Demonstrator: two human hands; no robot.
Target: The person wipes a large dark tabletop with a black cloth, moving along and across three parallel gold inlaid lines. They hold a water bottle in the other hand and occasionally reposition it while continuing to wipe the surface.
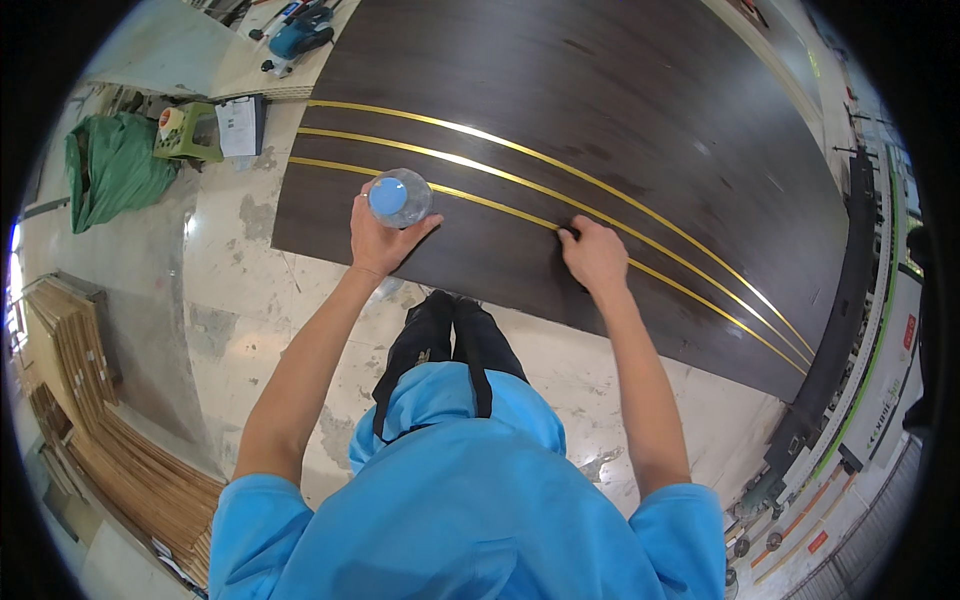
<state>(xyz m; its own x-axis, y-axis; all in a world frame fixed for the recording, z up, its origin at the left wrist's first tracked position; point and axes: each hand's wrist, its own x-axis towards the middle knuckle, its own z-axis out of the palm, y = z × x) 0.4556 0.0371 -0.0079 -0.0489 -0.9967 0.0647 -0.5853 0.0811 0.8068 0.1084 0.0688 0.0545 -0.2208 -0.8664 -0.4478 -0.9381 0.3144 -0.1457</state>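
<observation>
A dark brown board (640, 110) spreads out before me, crossed by three gold strips (465, 162) that run from its left edge to the lower right. My left hand (378, 243) is wrapped around a clear plastic bottle (416, 203) whose round blue end faces up, over the board's near left part. Close to the nearest strip, my right hand (598, 255) presses down on the board with its fingers closed. A bit of something black shows at those fingertips; its kind is mostly hidden by the hand.
A blue power tool (298, 36) lies at the far left corner. A green sack (118, 165), a green box (200, 135) and a clipboard with paper (240, 127) are on the left. Stacked brown panels (85, 350) stand lower left. Long machinery (850, 260) borders the right.
</observation>
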